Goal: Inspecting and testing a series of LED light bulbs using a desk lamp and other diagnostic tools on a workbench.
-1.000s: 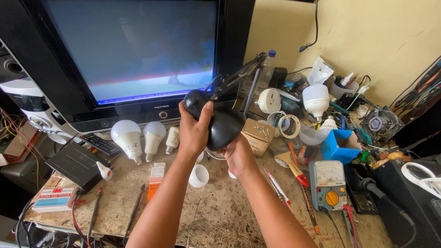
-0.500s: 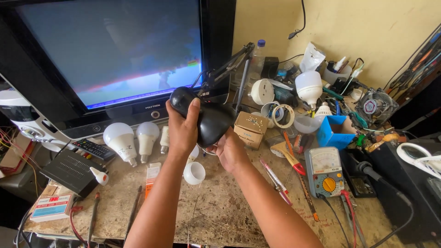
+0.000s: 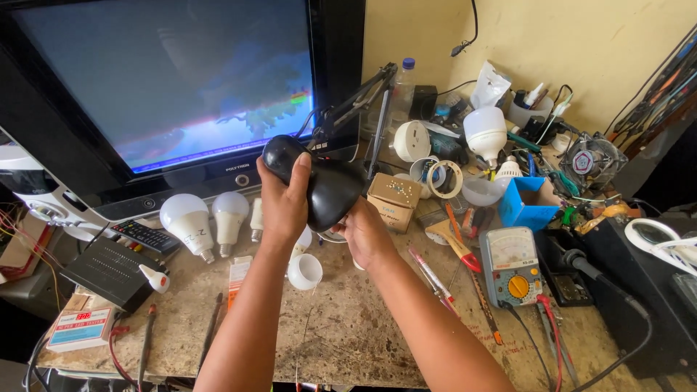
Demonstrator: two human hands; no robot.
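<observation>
Far left of frame: black set-top box (image 3: 112,270) and remote (image 3: 147,236) on the stone-topped bench (image 3: 348,341), below the big CRT television (image 3: 174,94). Two white LED bulbs (image 3: 207,223) lie just in front of the TV base.

Centre: left hand (image 3: 284,203) is wrapped over the top and neck of the black lamp shade (image 3: 319,185), fingers closed on it. Right hand (image 3: 369,236) sits under the shade's lower rim, cupping it; its fingertips are hidden behind the shade, so I can't tell if they reach inside. Shade is held above the bench, centre frame, just in front of the TV's lower right corner, attached to the black jointed lamp arm (image 3: 359,98) running to upper right.

Handling, as a judgement: glossy shell, probably thin metal or hard plastic, light and stiff but slick. The neck where the left hand sits is the best hold; the rim is thin. Arm joints will resist or spring, so support both ends.

Below the hands: small white bulb cap (image 3: 305,271). Right of centre: small cardboard box (image 3: 392,201), then analogue multimeter (image 3: 512,265), blue plastic bin (image 3: 530,203).
</observation>
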